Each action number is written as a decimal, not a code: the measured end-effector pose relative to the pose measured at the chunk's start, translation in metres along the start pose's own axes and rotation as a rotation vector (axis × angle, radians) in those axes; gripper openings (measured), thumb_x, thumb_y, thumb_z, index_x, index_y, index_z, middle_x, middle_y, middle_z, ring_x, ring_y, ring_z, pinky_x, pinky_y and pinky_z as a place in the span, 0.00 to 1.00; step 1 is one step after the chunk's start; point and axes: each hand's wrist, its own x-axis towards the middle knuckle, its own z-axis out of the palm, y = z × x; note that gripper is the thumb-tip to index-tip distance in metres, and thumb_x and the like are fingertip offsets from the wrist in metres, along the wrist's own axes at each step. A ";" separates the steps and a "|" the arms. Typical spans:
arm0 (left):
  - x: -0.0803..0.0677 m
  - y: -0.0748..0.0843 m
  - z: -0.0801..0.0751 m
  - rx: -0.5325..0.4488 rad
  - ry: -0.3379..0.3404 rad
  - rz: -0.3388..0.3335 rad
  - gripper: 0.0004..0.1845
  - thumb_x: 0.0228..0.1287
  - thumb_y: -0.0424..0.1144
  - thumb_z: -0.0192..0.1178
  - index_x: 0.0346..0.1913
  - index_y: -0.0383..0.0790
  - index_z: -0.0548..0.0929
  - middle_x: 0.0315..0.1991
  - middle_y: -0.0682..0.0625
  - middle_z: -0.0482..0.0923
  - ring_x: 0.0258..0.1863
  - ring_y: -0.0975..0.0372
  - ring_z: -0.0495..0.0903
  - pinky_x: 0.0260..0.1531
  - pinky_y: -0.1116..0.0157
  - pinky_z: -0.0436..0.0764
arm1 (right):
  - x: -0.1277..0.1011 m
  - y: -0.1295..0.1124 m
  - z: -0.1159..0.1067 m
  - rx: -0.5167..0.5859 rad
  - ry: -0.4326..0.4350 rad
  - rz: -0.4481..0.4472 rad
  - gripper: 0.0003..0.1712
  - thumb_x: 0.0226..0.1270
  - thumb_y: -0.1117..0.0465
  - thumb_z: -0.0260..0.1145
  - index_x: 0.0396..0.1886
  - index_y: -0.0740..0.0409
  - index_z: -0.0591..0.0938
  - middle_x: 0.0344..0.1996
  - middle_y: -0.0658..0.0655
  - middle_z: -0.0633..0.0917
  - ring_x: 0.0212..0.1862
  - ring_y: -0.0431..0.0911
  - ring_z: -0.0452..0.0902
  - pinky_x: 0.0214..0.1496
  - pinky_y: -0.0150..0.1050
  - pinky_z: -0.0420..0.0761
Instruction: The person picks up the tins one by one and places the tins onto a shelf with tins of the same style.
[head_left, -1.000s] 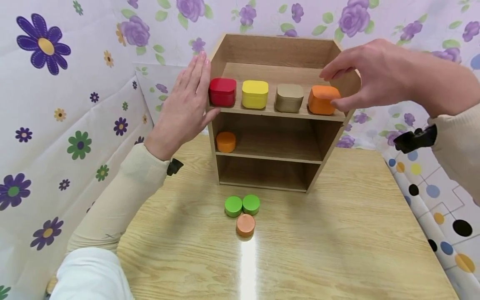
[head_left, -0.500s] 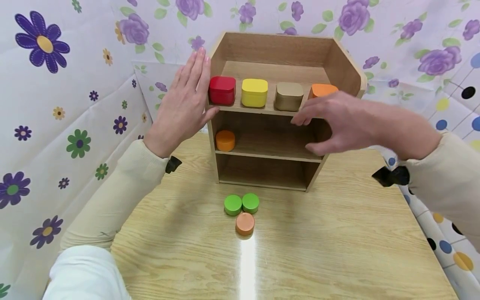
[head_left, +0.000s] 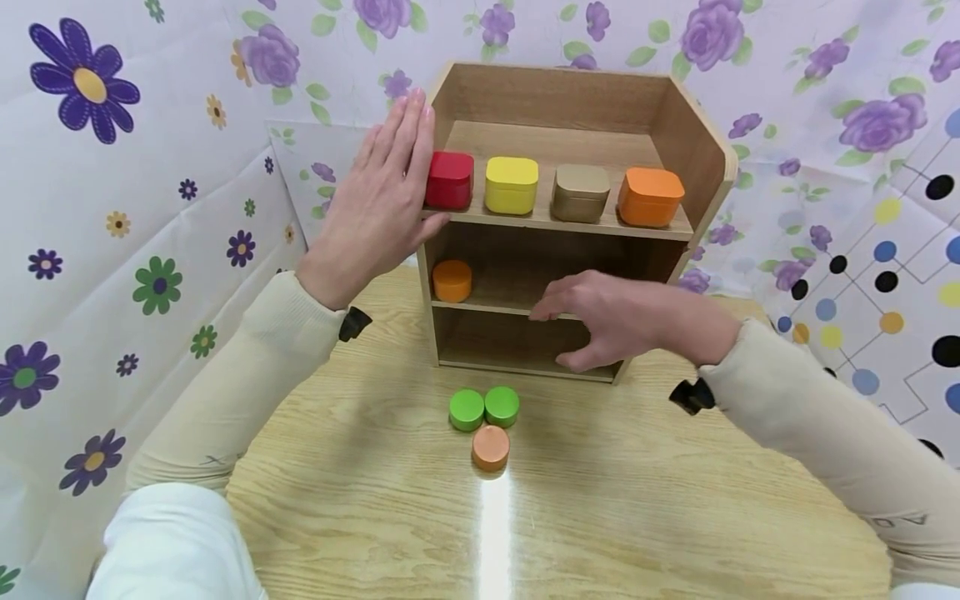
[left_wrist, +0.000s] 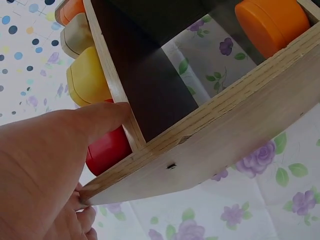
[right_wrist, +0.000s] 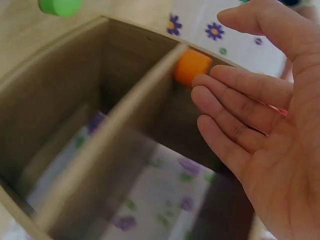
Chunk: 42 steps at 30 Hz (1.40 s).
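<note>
Wooden shelf unit (head_left: pixel 555 225) stands at the far edge of the bench (head_left: pixel 675 500), open front toward us. Our left hand (head_left: pixel 378 208) lies flat against the unit's left outer wall, fingers straight, thumb hooked at the front edge by the red box (head_left: pixel 449 180); it presses, grips nothing. Top shelf, left to right: red box, yellow box (head_left: pixel 512 185), tan box (head_left: pixel 580 192), orange box (head_left: pixel 648 197). Middle shelf holds one orange disc (head_left: pixel 452 281) at its left end. Our right hand (head_left: pixel 615 321) hovers in front of the lower shelves, fingers loosely spread, palm empty, touching nothing we can make out. On the bench in front of the unit: two green discs (head_left: pixel 483 409) side by side, touching, an orange puck (head_left: pixel 491 447) just nearer to us
</note>
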 end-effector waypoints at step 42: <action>-0.003 -0.003 0.009 -0.025 0.047 0.001 0.57 0.74 0.56 0.64 0.85 0.30 0.39 0.88 0.36 0.38 0.88 0.46 0.42 0.86 0.49 0.49 | 0.069 0.040 0.190 0.230 0.034 -0.050 0.33 0.55 0.55 0.81 0.62 0.59 0.84 0.58 0.57 0.86 0.60 0.49 0.83 0.64 0.44 0.84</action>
